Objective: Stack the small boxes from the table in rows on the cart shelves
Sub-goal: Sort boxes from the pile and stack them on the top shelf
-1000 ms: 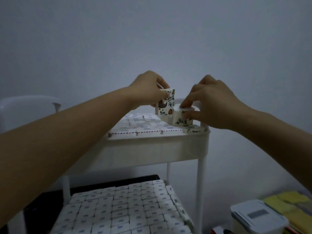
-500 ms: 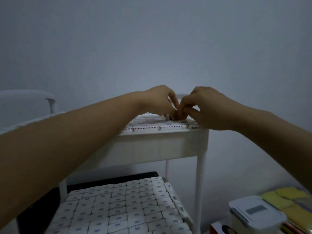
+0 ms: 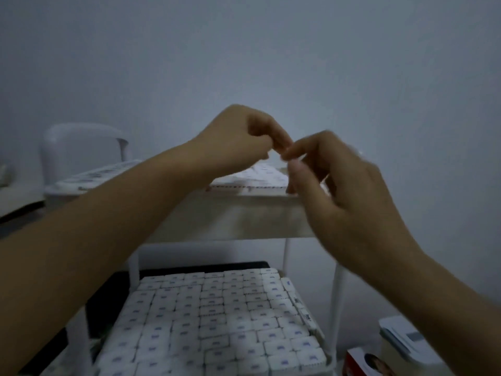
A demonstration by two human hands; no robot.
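Both hands hang just above the cart (image 3: 337, 294), over the right end of its top shelf (image 3: 244, 221), fingertips nearly meeting. Right hand (image 3: 344, 196): fingers loose, nothing in it, released. Left hand (image 3: 238, 139): fingers curled in and blurred, so I can't tell if it pinches anything. Small boxes (image 3: 260, 176) lie flat in a packed layer on that top shelf. The lower rows (image 3: 211, 321) are packed edge to edge, with a few boxes stood on edge along the right wall, likely to fill a leftover gap. Tight rows probably stop the boxes sliding. You look to be working the top layer's right end. No box supply in view.
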